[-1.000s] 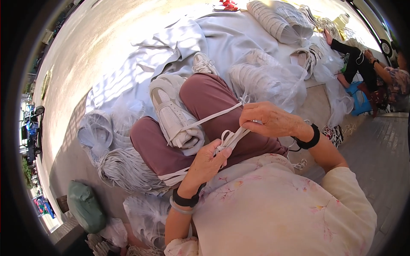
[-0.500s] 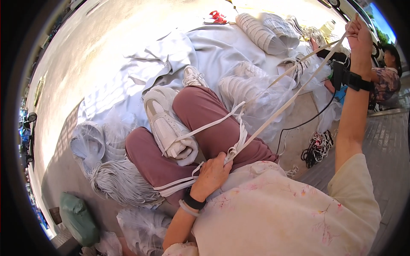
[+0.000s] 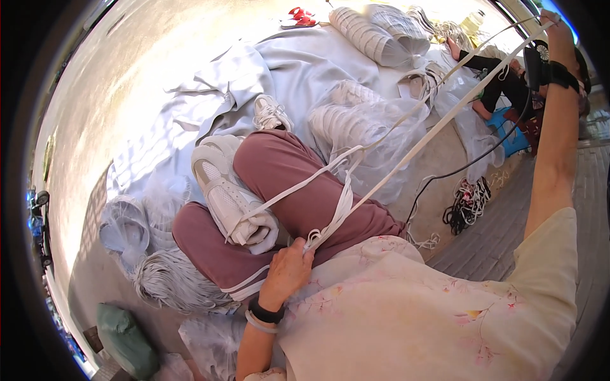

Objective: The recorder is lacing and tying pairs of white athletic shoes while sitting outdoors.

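1. Long, flat cream fabric lace (image 3: pixel 432 134) is stretched betw. hands; seemingly drawn out almost fully, but whether it's freed can't be told.
2. Bunch of looped white flat laces (image 3: pixel 344 204) isn't yet separated, apparently; its near end is gripped in L hand (image 3: pixel 287 273), fingers closed.
3. Cream lace is held at far R in raised R hand (image 3: pixel 551 19), grip narrow; fingertip detail too small to tell.
4. Rolled white-and-beige mesh shoe upper (image 3: pixel 222 190) is left on mauve-trousered lap (image 3: pixel 289 166), untouched, to the far L of L hand; it's crossed by a white lace.
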Tool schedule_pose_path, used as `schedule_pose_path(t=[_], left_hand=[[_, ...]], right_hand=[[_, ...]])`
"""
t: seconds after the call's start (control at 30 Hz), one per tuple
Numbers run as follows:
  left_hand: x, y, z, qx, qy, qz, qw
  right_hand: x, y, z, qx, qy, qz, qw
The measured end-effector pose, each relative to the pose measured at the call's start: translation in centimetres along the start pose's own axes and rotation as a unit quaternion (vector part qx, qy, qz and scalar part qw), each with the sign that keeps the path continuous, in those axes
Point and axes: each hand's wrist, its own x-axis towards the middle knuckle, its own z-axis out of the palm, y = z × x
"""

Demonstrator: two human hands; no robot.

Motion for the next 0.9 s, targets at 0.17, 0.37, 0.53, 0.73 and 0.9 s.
schedule_pose_path(t=[0.17, 0.37, 0.53, 0.73, 0.9], left_hand=[[0.4, 1.3, 0.2, 0.064, -0.01, -0.015, 0.998], [0.1, 2.7, 0.3, -0.052, 0.022, 0.078, 0.995], [0.3, 4.8, -0.2, -0.003, 0.001, 0.113, 0.994], [-2.6, 3.7, -5.1, -0.038, 0.234, 0.093, 0.967], [-4.0, 5.7, -8.1, -0.181, 0.334, 0.206, 0.902]], right_hand=[[0.5, 2.9, -3.5, 0.023, -0.065, 0.076, 0.995], [-6.8, 14.2, 12.7, 0.029, -0.125, 0.13, 0.983], [-7.6, 12.3, 13.3, 0.014, -0.156, 0.128, 0.979], [-21.1, 17.4, 26.5, 0.121, -0.269, 0.328, 0.897], [-28.0, 21.6, 31.4, 0.137, -0.367, 0.232, 0.89]])
